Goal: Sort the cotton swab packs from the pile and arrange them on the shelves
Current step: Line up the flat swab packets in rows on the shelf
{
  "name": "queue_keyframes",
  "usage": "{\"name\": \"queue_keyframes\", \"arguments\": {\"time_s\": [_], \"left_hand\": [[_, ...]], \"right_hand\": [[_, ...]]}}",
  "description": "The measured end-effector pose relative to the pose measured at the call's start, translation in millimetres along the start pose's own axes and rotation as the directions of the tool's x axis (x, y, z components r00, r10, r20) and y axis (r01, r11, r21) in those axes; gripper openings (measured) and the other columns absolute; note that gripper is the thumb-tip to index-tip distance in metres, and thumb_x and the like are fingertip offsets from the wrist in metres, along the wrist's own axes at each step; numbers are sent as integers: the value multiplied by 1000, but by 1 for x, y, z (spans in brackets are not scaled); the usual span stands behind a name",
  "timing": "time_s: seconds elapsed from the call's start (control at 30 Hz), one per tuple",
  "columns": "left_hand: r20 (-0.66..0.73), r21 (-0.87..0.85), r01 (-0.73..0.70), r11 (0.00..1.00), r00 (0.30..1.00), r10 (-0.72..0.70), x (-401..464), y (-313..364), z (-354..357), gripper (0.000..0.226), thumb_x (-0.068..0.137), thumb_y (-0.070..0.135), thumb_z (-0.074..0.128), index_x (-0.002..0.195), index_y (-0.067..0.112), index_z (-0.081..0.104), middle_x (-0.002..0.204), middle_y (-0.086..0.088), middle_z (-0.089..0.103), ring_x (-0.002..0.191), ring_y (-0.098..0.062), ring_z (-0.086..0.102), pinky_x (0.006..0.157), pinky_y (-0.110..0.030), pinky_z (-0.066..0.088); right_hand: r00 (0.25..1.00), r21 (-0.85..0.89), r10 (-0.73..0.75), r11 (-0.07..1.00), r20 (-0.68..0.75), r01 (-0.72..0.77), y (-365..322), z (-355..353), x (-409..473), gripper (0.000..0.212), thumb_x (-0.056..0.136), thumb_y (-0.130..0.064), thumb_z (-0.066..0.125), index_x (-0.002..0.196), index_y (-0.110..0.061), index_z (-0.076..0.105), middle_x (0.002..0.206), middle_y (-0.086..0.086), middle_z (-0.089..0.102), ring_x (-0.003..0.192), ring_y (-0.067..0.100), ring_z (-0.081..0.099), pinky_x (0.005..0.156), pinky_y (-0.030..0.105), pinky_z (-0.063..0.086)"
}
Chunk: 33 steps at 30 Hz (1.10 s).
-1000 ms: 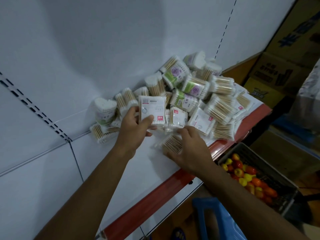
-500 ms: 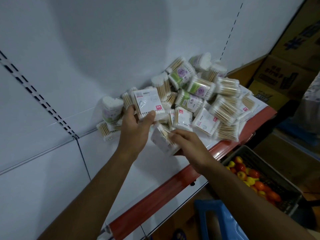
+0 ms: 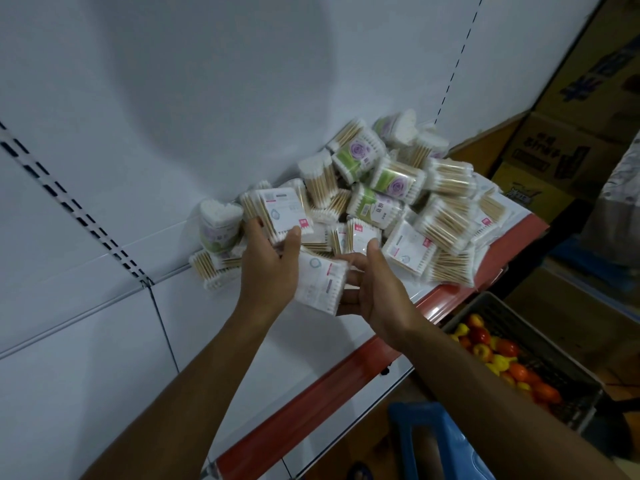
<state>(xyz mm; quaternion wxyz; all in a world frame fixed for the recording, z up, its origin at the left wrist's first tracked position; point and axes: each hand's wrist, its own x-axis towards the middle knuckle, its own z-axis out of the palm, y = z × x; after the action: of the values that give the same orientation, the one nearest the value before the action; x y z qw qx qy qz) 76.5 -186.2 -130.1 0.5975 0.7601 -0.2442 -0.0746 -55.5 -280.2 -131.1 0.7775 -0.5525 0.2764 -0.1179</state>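
Over the last second I see my right hand [image 3: 375, 289] lift a flat white pack [image 3: 320, 284] off the shelf [image 3: 194, 341] in front of the pile [image 3: 391, 202] and bring it across until it meets my left hand [image 3: 268, 268]; a moment ago that pack was only half raised, and before that it lay under my palm. Now the right fingers curl under its far edge, thumb up, holding it on its side. The left hand grips a stack of the same white packs [image 3: 277, 211] at the pile's left edge, fingers wrapped behind, thumb pressed on the front label. I judge this as matching packs being gathered into one bundle, so sorting is underway while most of the pile is untouched and nothing is arranged yet. I cannot count the packs in the left-hand stack, the labels blur, and the lower layers of the pile are buried. A crate of fruit [image 3: 512, 362] sits below the pile's right side, cut off by my right forearm.
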Motion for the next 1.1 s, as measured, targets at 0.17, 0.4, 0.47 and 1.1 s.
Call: {"name": "queue_keyframes", "arguments": {"time_s": [0.17, 0.4, 0.47, 1.1], "left_hand": [[-50, -35, 37, 999, 998, -39, 4, 1, -4, 32, 98, 27, 57, 125, 14, 46, 112, 9, 60, 97, -3, 63, 85, -30, 57], [-24, -58, 69, 996, 997, -70, 1, 0, -9, 34, 97, 27, 58, 128, 15, 47, 116, 7, 63, 103, -11, 67, 83, -35, 59], [-12, -52, 69, 996, 997, -70, 1, -1, -13, 32, 97, 26, 58, 126, 16, 48, 112, 13, 62, 102, -8, 65, 82, -29, 57], [-36, -216, 127, 968, 990, -138, -10, -6, -116, 24, 96, 20, 61, 117, 25, 49, 108, 8, 68, 85, -3, 71, 66, -22, 57]], "right_hand": [[806, -842, -580, 488, -114, 232, 15, -21, 13, 23, 94, -16, 61, 117, -12, 59, 114, 0, 63, 100, 13, 59, 80, 27, 45], [763, -997, -646, 34, 26, 62, 34, -35, 47, 32, 83, -11, 70, 113, -7, 60, 114, 12, 61, 99, 33, 57, 79, 42, 48], [727, -996, -685, 25, 45, 85, 31, -35, 47, 23, 85, -14, 68, 106, -8, 63, 106, 11, 64, 93, 33, 59, 76, 41, 47], [823, -432, -536, 708, 186, 559, 17, 99, 11, 22, 91, -47, 53, 107, -48, 68, 155, -10, 35, 138, -2, 36, 98, 18, 48]]}}
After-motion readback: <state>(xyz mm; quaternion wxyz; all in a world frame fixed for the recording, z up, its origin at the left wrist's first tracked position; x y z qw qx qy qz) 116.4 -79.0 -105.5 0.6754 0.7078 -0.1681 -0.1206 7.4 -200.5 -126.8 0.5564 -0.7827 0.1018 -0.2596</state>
